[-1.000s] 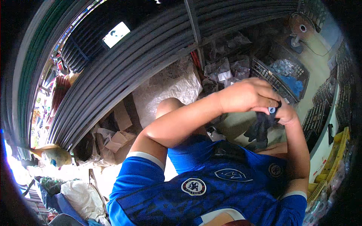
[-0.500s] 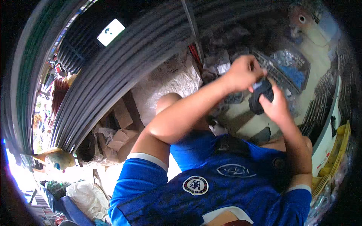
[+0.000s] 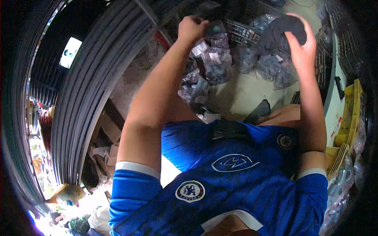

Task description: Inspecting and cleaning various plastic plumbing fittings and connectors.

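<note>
My left hand [image 3: 192,29] is raised at the upper middle, fingers curled in front of bagged parts; what they hold, if anything, is hidden. At the upper right, my right hand [image 3: 303,45] grips a black, rounded, soft-looking item [image 3: 289,25] between thumb and fingers. Below it lie clear plastic bags [image 3: 273,69] with grey parts, and more bags [image 3: 216,63] with pale labels sit between my hands.
Long grey ridged lengths [image 3: 86,67] run down the left. A grey crate [image 3: 242,31] stands at the back. At right are a white panel [image 3: 336,122] and yellow plastic pieces [image 3: 346,118]. Cardboard scraps [image 3: 108,128] lie at lower left.
My hands have moved up and apart from each other. The black item has gone up and to the right with my right hand, and the view has shifted.
</note>
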Demonstrator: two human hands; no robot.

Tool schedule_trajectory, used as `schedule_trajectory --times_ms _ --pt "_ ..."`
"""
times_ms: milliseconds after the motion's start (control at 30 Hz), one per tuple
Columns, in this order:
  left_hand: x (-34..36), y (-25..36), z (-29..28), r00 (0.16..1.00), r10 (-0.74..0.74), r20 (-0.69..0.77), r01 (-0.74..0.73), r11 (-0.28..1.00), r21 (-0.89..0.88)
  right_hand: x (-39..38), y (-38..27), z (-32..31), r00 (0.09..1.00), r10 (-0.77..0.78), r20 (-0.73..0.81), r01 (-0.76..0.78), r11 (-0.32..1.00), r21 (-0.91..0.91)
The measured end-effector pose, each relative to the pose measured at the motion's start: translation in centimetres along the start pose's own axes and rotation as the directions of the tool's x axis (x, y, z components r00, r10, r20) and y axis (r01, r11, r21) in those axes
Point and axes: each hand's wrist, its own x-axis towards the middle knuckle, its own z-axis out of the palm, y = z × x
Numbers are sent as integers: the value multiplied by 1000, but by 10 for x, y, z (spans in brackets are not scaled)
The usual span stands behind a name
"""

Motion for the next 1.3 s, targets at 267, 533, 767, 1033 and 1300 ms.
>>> schedule_trajectory --times_ms 267,533,767,1033,1300 --pt "17 -124 104 948 125 294 -254 852 458 22 40 -33 999 17 52 -21 997 69" --pt "12 -168 139 701 -131 701 -365 779 510 40 115 -26 211 521 827 253 788 -561" --pt "-28 -50 127 885 -114 452 349 805 -479 -2 146 40 141 583 800 -533 726 -435" --pt "-47 -79 171 451 -231 862 618 778 -115 78 283 29 190 496 847 -734 645 -213" --pt "-51 -113 103 124 -120 985 -58 990 128 113 483 -40 427 904 36 -830 407 -381"
